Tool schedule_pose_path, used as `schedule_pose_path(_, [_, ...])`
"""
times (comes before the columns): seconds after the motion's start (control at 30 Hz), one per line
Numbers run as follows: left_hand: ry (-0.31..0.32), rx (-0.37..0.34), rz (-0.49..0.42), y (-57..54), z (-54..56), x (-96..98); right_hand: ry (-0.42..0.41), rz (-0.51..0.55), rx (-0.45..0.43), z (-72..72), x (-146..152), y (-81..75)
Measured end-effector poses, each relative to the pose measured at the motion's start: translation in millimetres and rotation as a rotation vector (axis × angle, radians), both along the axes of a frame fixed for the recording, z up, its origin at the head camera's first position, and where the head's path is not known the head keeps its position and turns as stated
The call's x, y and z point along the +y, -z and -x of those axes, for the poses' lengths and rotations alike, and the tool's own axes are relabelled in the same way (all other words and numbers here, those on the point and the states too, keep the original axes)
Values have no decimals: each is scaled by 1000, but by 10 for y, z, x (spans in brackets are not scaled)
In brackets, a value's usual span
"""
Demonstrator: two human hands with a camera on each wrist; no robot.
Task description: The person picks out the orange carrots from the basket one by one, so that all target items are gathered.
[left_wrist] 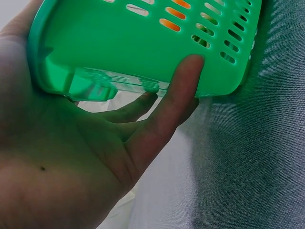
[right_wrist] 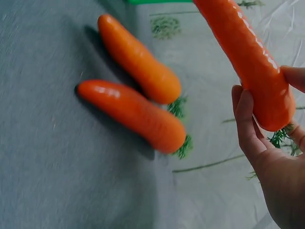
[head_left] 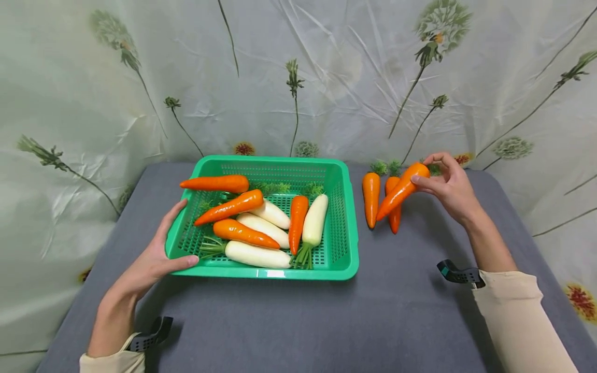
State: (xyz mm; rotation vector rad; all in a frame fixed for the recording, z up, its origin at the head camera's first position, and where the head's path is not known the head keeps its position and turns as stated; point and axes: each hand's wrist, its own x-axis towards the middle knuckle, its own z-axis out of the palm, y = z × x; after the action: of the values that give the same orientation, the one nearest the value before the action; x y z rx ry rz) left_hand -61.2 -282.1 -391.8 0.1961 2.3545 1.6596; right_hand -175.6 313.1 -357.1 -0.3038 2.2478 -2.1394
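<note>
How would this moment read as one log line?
left hand: holds green basket; right hand: holds carrot above table; beside basket: two loose carrots; inside: orange carrots, white radishes

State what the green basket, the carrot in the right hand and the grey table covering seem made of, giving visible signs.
Green basket: likely moulded plastic, smooth, slightly shiny; regular holes pierce its walls.
Carrot in the right hand: glossy, with sharp white highlights; perhaps plastic or coated foam, uncertain.
Grey table covering: apparently woven fabric, matt; fine thread lines show in the left wrist view.
</note>
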Motion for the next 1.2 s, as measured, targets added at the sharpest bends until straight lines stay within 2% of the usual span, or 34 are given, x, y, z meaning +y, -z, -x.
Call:
schedule_pose_path(0.17, [-8,1,-1,4,26,0,77,-143,-14,13,94,42])
schedule_pose_path(0.37, [-9,-3,-21,11,30,18,67,-159,-23,24,239,107])
schedule_pose_path(0.53, [8,-5,-21,16,17,28,84,-238,-46,36,376,161])
schedule_pose_path(0.67, [6,5,-12,-7,1,9,74,-338,-83,86,402,223])
schedule_pose_path(0.8, [2,10,-18,-35,6,0,77,-503,-101,150,399,299])
schedule_pose_path(0.87, [1,8,-23,-36,13,3,83,-547,-109,173,402,342])
schedule_pose_path(1.2, [-4,3,-38,23,25,8,98,-563,-115,272,421,522])
